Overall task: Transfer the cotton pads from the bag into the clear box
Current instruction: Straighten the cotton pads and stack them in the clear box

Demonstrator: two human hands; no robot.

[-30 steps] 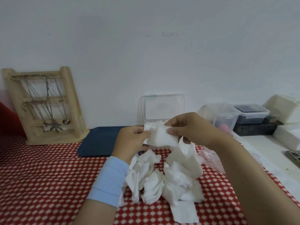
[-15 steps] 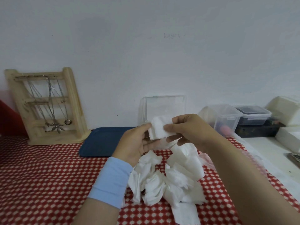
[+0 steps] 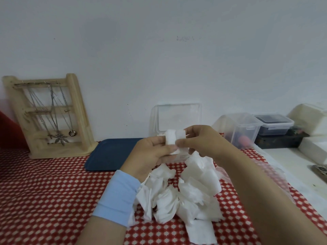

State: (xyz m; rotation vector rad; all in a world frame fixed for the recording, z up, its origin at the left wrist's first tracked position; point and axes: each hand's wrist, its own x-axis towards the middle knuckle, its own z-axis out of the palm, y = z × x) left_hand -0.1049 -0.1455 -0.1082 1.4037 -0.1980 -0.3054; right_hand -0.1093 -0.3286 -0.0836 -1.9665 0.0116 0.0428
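Note:
A white cotton pad [image 3: 174, 139], folded small, is pinched between my left hand [image 3: 150, 154] and my right hand [image 3: 203, 142], just in front of the clear box [image 3: 177, 119]. The box stands against the wall with its lid raised; white pads show inside behind my fingers. A heap of loose, crumpled cotton pads [image 3: 180, 191] lies on the red dotted cloth under my wrists. The clear plastic bag [image 3: 270, 175] lies flat under my right forearm, partly hidden.
A dark blue tray [image 3: 109, 154] lies left of the box. A wooden jewellery stand [image 3: 51, 117] with necklaces leans at the far left. At the right stand a clear lidded container [image 3: 244, 128], a dark-filled one [image 3: 274, 123] and white foam blocks [image 3: 311, 121].
The pad between my hands has been folded from a wide sheet into a small square, and both hands have drawn closer together in front of the box.

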